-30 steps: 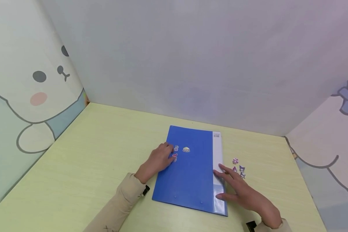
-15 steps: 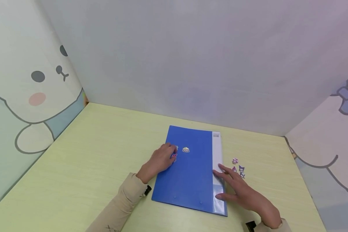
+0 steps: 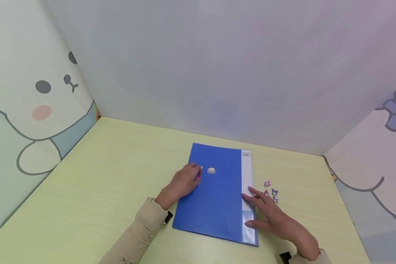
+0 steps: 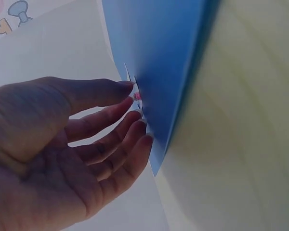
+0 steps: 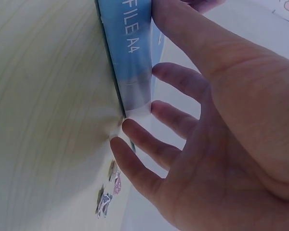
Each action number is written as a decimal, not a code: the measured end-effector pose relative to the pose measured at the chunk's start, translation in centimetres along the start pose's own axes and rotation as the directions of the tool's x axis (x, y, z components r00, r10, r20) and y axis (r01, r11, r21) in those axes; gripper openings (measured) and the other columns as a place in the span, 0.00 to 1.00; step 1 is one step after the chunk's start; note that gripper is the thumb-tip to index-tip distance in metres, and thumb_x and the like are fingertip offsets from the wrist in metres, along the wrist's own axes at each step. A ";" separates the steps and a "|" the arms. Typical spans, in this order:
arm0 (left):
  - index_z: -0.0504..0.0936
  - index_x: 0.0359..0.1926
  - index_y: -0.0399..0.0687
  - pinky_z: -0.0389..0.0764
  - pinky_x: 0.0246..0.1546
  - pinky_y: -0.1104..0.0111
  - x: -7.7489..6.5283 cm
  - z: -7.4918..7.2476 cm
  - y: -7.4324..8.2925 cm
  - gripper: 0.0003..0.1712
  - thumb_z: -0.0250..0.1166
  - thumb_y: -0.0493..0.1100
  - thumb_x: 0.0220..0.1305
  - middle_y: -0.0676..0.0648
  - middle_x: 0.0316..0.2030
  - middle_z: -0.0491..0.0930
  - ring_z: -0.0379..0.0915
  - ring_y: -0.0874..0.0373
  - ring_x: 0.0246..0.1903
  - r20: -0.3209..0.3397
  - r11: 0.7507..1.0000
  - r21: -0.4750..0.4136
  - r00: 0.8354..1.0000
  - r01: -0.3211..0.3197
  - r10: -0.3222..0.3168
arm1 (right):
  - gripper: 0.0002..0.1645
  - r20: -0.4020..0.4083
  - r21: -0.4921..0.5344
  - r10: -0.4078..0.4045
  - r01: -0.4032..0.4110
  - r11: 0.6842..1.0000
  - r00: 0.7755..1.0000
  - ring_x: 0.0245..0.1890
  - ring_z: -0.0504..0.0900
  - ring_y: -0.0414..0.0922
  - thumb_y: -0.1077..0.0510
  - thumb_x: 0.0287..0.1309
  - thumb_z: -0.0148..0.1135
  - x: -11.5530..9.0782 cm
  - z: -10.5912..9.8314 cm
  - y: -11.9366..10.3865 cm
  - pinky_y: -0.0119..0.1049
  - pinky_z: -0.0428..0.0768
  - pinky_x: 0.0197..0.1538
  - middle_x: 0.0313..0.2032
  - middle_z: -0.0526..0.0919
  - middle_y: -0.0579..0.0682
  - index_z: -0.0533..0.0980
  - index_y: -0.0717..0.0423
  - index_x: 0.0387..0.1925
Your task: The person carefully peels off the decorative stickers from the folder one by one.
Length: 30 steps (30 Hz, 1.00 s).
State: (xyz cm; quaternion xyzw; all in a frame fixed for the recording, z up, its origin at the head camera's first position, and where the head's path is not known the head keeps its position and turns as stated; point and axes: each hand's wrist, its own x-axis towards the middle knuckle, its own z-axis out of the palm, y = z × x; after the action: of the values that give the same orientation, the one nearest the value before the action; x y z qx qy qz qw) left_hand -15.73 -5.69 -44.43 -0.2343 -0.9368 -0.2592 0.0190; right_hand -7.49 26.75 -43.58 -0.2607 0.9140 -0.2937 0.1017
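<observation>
- Left hand (image 3: 182,182): thumb and forefinger close together at the red sticker (image 3: 198,177) on the blue folder (image 3: 217,209), near its left edge; can't tell if pinched or only touched.
- Right hand (image 3: 277,218): grasping nothing, fingers spread by the folder's white spine strip (image 3: 247,172) ("FILE A4" in the right wrist view).
- Yellow sticker (image 3: 211,170) lies flat on the folder, right of the left hand.
- Loose stickers (image 3: 275,191) sit on the table right of the folder.
- Table (image 3: 125,157): pale yellow-green, faint wood grain; folder lies flat, slightly skewed.
- Room: plain greyish back wall (image 3: 198,73); cartoon-printed left wall (image 3: 16,80) and right wall (image 3: 373,154) (blue bow (image 3: 393,106) on the latter).
</observation>
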 end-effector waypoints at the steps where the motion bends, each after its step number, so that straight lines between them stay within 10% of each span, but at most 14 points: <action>1: 0.79 0.37 0.41 0.74 0.29 0.63 0.0 0.0 0.0 0.06 0.70 0.33 0.66 0.47 0.32 0.73 0.70 0.54 0.32 -0.005 1.000 0.002 1.000 -0.008 0.008 | 0.48 0.000 0.000 -0.001 0.001 1.000 1.000 0.71 0.60 0.73 0.41 0.57 0.74 0.0 0.0 0.0 0.75 0.68 0.59 0.75 0.59 0.66 0.68 0.54 0.74; 30: 0.80 0.43 0.34 0.79 0.36 0.58 -0.4 0.0 -0.2 0.03 0.64 0.31 0.70 0.42 0.35 0.76 0.72 0.51 0.34 -0.005 0.999 -0.025 0.999 -0.043 0.043 | 0.48 0.017 0.047 0.037 -0.038 0.998 0.999 0.72 0.58 0.72 0.38 0.59 0.71 -0.1 0.3 0.2 0.78 0.63 0.60 0.76 0.58 0.64 0.67 0.50 0.75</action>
State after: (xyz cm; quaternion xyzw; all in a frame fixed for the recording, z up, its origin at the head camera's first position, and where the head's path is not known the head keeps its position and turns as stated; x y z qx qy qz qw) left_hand -15.49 -6.01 -44.54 -0.2541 -0.9281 -0.2712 0.0238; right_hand -7.37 26.84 -43.97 -0.2436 0.9107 -0.3110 0.1208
